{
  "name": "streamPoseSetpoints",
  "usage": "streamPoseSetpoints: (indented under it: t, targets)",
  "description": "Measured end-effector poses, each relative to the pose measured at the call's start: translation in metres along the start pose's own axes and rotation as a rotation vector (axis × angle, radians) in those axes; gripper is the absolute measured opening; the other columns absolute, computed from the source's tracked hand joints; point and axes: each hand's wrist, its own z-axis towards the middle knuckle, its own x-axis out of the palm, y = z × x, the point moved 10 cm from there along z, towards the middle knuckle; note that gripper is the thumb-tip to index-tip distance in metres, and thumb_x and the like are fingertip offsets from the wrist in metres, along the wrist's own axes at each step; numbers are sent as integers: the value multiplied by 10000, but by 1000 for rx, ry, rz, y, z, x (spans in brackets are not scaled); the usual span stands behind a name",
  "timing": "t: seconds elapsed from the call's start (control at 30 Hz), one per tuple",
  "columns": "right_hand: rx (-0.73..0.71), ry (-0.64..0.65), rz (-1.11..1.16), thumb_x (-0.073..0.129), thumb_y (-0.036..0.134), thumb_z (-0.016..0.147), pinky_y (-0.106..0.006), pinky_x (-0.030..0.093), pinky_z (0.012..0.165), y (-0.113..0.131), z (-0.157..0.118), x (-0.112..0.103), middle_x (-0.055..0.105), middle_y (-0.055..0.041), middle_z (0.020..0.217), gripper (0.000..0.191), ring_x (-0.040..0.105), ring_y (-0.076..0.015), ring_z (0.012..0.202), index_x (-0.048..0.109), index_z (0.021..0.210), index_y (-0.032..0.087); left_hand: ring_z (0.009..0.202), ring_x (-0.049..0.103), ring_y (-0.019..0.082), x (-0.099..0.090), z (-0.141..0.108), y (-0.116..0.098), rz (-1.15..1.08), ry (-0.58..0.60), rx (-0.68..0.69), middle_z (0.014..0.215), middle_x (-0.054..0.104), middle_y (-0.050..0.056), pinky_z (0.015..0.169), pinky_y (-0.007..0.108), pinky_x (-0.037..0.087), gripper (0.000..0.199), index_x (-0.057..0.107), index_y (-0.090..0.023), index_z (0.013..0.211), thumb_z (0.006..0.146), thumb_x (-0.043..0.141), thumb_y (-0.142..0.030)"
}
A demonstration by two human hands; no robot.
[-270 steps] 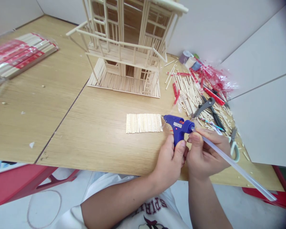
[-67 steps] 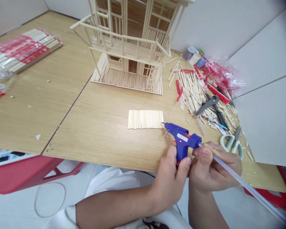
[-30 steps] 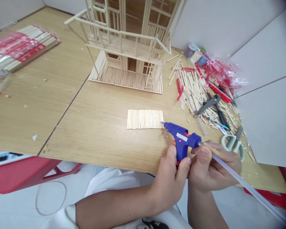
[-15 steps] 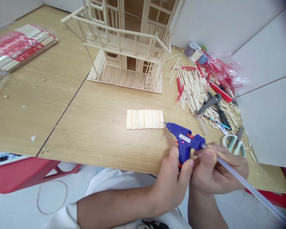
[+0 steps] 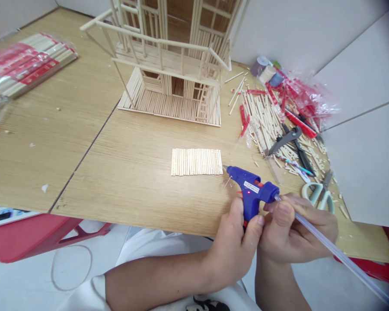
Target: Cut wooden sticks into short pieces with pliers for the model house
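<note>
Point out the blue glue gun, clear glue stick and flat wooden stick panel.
Blue glue gun (image 5: 249,190), head view, on body.
Clear glue stick (image 5: 350,265), head view, on shaft.
Flat wooden stick panel (image 5: 196,162), head view, at centre.

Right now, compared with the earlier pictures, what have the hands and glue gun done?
Both hands have drawn the hot glue gun back from the stick mat. The left hand still grips its handle, the right hand still pinches the glue stick. Mat, stick house and scissors stayed put.
</note>
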Motion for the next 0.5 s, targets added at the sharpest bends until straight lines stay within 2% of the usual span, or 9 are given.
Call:
streamPoseSetpoints:
  t: [0.3,0.4,0.5]
  targets:
    - [0,-10,-62,675,180,847,-280,443,481,8,5,7,615,-3,588,193,553,-127,479,658,655,176,915,605,172,-3,8,-8,-46,19,46,991,640,50,845,322,502,128,518,-181,1040,995,464,-288]
    - [-27,-81,-95,697,231,854,-297,450,493,18,6,0,614,-11,599,190,560,-140,496,668,673,185,859,601,166,-3,8,-16,6,44,51,941,634,38,810,320,507,129,526,-184,1014,987,474,-299]
    - [-113,-168,-106,704,301,880,-301,442,485,32,5,-10,613,-15,612,160,569,-152,508,700,768,186,815,602,180,-3,5,-24,111,80,27,902,635,40,761,329,510,170,535,-188,1022,951,533,-342]
